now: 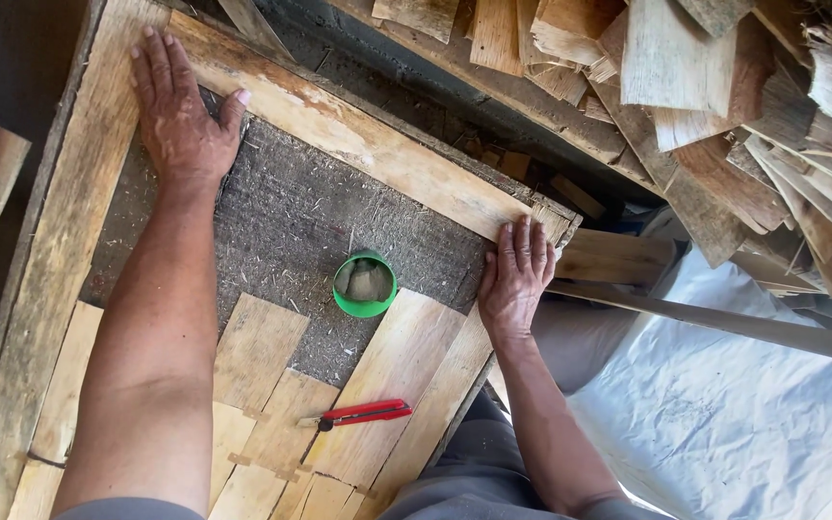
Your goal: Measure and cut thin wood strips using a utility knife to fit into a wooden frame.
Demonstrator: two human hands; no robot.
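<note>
Across the board's lower half, overlapping veneer strips [377, 385] already lie joined; the grey mat [291, 212] toward twelve o'clock is uncovered. Left hand [177, 111] and right hand [515, 274] press flat, fingers spread, holding nothing. A green tape roll [365, 284], perhaps, sits centre, red knife [363, 414] at six.

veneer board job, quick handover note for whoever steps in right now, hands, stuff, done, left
Left hand: flat, fingers spread, on the far left corner of the long veneer strip.
Right hand: flat on that strip's other end, at the board's right edge.
Both hold nothing.
Things: green cup mid-board on the grey mat; red utility knife on the near strips.
Done: near veneer pieces laid and joined.
Left: grey middle is uncovered.
</note>
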